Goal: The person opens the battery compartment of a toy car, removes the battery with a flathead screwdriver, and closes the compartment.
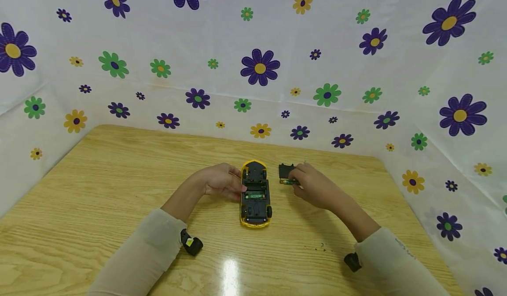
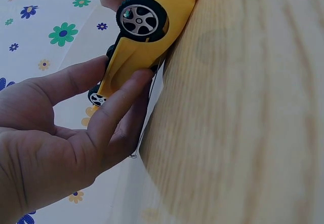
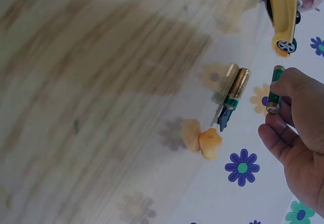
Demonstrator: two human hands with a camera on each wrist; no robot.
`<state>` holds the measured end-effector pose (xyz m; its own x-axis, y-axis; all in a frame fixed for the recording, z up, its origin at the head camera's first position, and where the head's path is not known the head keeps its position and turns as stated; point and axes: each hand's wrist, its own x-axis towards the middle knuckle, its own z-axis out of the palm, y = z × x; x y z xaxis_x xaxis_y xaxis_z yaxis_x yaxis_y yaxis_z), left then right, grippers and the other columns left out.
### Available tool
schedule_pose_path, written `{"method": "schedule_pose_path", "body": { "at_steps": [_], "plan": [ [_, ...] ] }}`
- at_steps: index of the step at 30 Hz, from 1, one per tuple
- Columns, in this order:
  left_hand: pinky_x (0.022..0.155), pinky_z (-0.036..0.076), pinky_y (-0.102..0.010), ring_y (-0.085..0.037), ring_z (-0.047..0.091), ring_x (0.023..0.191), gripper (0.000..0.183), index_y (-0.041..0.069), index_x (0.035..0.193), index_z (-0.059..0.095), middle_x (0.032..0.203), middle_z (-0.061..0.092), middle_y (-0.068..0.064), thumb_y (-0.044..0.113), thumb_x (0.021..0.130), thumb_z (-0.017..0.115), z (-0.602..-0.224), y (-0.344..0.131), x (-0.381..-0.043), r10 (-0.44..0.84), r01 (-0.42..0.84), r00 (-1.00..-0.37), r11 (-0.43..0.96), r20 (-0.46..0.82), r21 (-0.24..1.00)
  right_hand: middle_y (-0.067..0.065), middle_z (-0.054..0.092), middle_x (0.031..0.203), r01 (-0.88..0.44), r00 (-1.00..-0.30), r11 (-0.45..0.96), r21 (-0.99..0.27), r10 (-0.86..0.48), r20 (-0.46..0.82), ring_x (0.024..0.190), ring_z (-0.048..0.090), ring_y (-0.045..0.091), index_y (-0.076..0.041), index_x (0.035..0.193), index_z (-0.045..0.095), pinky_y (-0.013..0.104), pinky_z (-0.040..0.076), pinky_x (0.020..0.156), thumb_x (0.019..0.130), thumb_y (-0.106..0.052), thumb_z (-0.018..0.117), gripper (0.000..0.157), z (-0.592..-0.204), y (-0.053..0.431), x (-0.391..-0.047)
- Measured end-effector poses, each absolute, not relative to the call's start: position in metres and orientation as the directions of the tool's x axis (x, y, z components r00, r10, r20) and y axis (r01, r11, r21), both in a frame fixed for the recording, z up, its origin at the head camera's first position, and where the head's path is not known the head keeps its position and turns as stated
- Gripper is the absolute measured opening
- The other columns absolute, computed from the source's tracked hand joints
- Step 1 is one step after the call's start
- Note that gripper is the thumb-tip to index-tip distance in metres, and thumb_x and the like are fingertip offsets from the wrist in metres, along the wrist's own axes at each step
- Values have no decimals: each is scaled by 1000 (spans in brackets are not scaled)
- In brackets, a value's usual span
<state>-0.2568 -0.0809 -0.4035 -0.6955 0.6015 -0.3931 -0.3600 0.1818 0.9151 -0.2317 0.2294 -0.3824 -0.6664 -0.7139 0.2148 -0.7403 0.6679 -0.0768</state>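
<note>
A yellow toy car (image 1: 255, 214) lies upside down on the table, its black underside facing up. In its uncovered battery compartment sits one green battery (image 1: 255, 196). My left hand (image 1: 222, 181) holds the car by its left side; in the left wrist view the thumb and fingers pinch the yellow body (image 2: 134, 57). To the right, my right hand (image 3: 304, 127) pinches a green and gold battery (image 3: 276, 84), which the hand hides in the head view. Close by, another battery (image 3: 237, 87) lies beside the black battery cover (image 1: 285, 170).
Small dark specks (image 1: 322, 246) are scattered on the wooden table (image 1: 130, 177) near the right forearm. A white cloth (image 1: 222, 36) with printed flowers rises behind the table and along both sides. Each sleeve has a black wrist camera (image 1: 192, 245) strapped to it.
</note>
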Motion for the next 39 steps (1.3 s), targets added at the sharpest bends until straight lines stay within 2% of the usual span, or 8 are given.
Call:
{"method": "schedule_pose_path", "body": {
  "at_steps": [3,5,7,10,17,24,28,39],
  "plan": [
    [98,58,-45,-36,66,115,53,-13,146,40,138,56,-28,-6,97,62,-403,-81,-256,603,-359,-694,183,-393,915,9,63,97,-735,-674,674,-76,-712,199,90,60,24,0,103,67,62,40,113,89,2,75,17,-385,231,-234],
    [98,58,-45,-37,66,115,54,-13,146,40,138,56,-28,-6,97,61,-403,-81,-256,605,-358,-694,183,-392,916,8,62,96,-732,-677,677,-74,-712,187,88,59,22,0,103,66,56,47,109,88,2,75,17,-388,232,-234],
    [98,58,-45,-37,66,115,54,-13,146,39,138,56,-28,-6,97,61,-403,-81,-256,605,-356,-693,184,-391,916,8,62,95,-731,-679,679,-71,-713,173,86,58,20,1,104,66,49,54,100,89,2,74,17,-390,233,-235],
    [97,58,-45,-36,67,114,54,-13,146,41,137,57,-28,-6,97,61,-403,-81,-256,602,-358,-696,183,-392,916,7,61,96,-722,-690,688,-67,-709,145,87,58,21,1,105,66,44,57,86,90,1,74,17,-393,234,-235],
    [97,58,-45,-37,67,115,53,-13,145,41,136,58,-28,-6,97,61,-402,-81,-257,607,-362,-692,178,-391,915,8,63,96,-698,-716,715,-49,-693,88,90,62,22,2,107,68,56,49,106,95,-2,71,13,-394,230,-236],
    [97,58,-45,-38,66,117,59,-13,149,35,139,55,-30,-7,97,60,-404,-81,-258,602,-366,-693,180,-397,913,5,63,95,-664,-748,748,24,-664,13,89,64,19,-1,107,69,37,60,81,97,-7,70,11,-395,223,-233],
    [98,58,-45,-39,64,118,63,-14,152,29,142,53,-31,-7,97,60,-404,-82,-257,602,-366,-693,181,-398,913,5,64,96,-659,-751,750,60,-660,6,90,65,19,-3,108,70,36,61,80,98,-8,70,11,-397,220,-232],
    [97,59,-44,-38,66,116,60,-13,150,33,140,54,-30,-7,97,61,-403,-81,-258,600,-375,-690,181,-404,909,7,65,99,-663,-744,739,120,-668,4,92,64,22,-1,111,69,36,60,81,97,-10,71,16,-398,220,-233]
  ]
}}
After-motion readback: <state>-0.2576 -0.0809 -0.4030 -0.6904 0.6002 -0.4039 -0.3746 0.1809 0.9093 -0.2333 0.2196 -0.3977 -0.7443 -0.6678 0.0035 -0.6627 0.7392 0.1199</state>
